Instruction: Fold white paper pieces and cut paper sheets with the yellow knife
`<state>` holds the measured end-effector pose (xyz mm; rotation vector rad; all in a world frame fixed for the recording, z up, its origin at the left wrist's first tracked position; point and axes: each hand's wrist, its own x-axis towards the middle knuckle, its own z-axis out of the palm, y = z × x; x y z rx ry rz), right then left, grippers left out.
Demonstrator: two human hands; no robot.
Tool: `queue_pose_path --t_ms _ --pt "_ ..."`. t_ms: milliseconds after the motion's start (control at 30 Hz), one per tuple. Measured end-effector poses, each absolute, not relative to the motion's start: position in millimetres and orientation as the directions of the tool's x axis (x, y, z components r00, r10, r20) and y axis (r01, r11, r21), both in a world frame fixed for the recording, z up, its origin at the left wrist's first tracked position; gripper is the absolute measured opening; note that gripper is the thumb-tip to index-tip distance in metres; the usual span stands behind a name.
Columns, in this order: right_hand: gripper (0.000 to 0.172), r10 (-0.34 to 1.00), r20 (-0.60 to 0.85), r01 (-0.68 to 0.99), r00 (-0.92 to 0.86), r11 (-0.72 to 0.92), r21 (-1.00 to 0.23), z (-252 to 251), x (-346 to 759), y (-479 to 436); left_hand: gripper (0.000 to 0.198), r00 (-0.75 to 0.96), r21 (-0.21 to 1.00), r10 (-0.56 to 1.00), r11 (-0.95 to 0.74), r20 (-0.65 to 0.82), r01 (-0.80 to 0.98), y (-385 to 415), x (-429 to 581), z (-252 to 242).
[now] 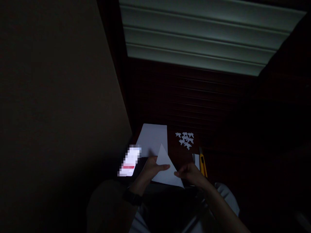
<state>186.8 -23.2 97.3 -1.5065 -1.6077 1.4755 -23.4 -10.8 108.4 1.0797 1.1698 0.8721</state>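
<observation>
In the dim light my left hand [153, 168] grips a white sheet of paper [165, 174] by its left side, thumb lying across the top face and fingers underneath. That sheet has a slanted right edge and tapers to a point at the far end; it looks folded. At the slanted edge, my right hand [190, 171] has its fingers curled and thumb and forefinger pinched against the paper. Beyond my left hand lies a stack of white paper [154, 136], partly covered by the held sheet.
Several small folded white paper pieces [186, 139] lie clustered on the dark tabletop. A yellow box cutter [202, 165] rests at the right, beside a white strip [196, 160]. A lit phone [130, 161] is at the left. Wall [73, 81] and slatted shutter [194, 35] stand close by.
</observation>
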Motion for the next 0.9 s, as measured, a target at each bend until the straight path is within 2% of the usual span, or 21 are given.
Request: queue_pose_path --t_ms 167,367,633,900 --pt "0.040 0.862 -0.393 0.315 -0.320 -0.294 -0.902 96.3 186.9 -23.8 0.035 0.201 0.960 0.942 0.281 -0.271 -0.022 -11.9 -22.1 104.0" --pt "0.039 0.832 -0.423 0.295 -0.359 -0.329 -0.897 94.0 191.3 -24.5 0.036 0.214 0.962 0.942 0.271 -0.258 -0.032 -10.3 -22.6 100.1" --pt "0.043 0.826 -0.327 0.331 -0.459 -0.182 -0.926 96.3 199.1 -28.1 0.035 0.203 0.947 0.931 0.318 -0.305 -0.036 -10.5 -21.5 106.2" --pt "0.039 0.897 -0.271 0.448 -0.348 -0.094 -0.889 94.9 195.6 -27.9 0.035 0.210 0.960 0.940 0.280 -0.270 -0.018 -7.9 -25.3 98.1"
